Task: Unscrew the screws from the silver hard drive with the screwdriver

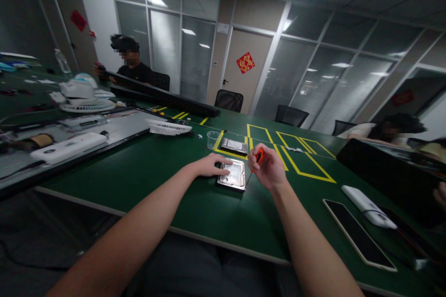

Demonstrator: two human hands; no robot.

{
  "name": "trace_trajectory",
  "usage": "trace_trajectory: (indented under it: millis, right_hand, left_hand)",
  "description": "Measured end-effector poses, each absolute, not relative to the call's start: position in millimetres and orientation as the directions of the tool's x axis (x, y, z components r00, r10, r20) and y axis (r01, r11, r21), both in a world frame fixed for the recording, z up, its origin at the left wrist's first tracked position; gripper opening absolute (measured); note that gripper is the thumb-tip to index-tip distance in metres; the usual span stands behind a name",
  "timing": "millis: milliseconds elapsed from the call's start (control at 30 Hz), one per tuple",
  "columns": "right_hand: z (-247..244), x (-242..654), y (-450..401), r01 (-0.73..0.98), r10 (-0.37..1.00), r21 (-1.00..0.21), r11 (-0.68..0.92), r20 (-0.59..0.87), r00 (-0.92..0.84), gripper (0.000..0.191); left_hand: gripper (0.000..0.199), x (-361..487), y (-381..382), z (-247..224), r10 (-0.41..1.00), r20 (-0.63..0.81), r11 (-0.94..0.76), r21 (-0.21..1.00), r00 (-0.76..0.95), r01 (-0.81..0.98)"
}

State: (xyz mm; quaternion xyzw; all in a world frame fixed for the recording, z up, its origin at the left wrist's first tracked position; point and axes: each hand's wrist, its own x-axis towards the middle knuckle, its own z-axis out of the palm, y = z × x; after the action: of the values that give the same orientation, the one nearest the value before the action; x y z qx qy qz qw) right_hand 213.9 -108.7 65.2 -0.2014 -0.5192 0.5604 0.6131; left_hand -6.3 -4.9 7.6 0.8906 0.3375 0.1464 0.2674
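A silver hard drive (pixel 236 176) lies flat on the green table (pixel 202 209) in front of me. My left hand (pixel 211 165) rests on its left side, with fingers spread over the metal face. Just right of the drive, my right hand (pixel 267 167) is wrapped round a screwdriver (pixel 259 155) with an orange and black handle. Its thin shaft points down toward the drive's right edge; whether the tip touches anything cannot be made out. Behind this drive lies a second hard drive (pixel 234 145) with a white label, beside a clear plastic cup (pixel 213 140).
Yellow tape rectangles (pixel 306 175) mark the table. At the left are a large panel (pixel 114 131), a white power bank (pixel 69 147) and fan parts (pixel 169 127). A phone (pixel 358 234) and white device (pixel 368 206) lie right. People sit across the table at left and right.
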Motion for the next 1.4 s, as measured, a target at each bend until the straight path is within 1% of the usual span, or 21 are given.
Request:
trace_trajectory:
  millis: [267, 467, 667, 933, 1133, 1267, 1400]
  right_hand:
    - [65.7, 212.1, -110.5, -0.464, 0.895, -0.832, 0.304, 0.417, -0.160, 0.021]
    - [65.4, 212.8, -110.4, -0.467, 0.888, -0.828, 0.310, 0.428, -0.170, 0.019]
    - [63.9, 213.2, -109.9, -0.446, 0.886, -0.837, 0.317, 0.430, -0.176, 0.019]
    - [63.2, 209.4, -110.6, -0.364, 0.888, -0.863, 0.351, 0.430, -0.163, 0.024]
    - [62.1, 210.7, -109.7, -0.367, 0.886, -0.862, 0.350, 0.432, -0.169, 0.024]
    - [61.6, 210.9, -108.7, -0.367, 0.880, -0.853, 0.372, 0.450, -0.154, 0.024]
    - [62.3, 212.6, -107.2, -0.343, 0.867, -0.836, 0.429, 0.488, -0.105, 0.024]
  left_hand:
    - [0.064, -5.4, -4.6, 6.1, 0.680, 0.091, -0.638, 0.564, 0.728, 0.525]
    - [0.067, -5.7, -3.7, 6.0, 0.682, 0.088, -0.632, 0.572, 0.726, 0.524]
    - [0.068, -6.2, -5.8, 9.0, 0.691, 0.067, -0.618, 0.573, 0.720, 0.539]
    - [0.068, -5.8, -6.9, 10.2, 0.690, 0.071, -0.618, 0.576, 0.720, 0.535]
    - [0.068, -5.7, -4.5, 6.8, 0.683, 0.084, -0.630, 0.571, 0.726, 0.526]
    - [0.066, -5.6, -2.2, 2.8, 0.671, 0.115, -0.652, 0.563, 0.733, 0.508]
    - [0.068, -6.5, -1.2, 1.7, 0.679, 0.104, -0.637, 0.575, 0.727, 0.513]
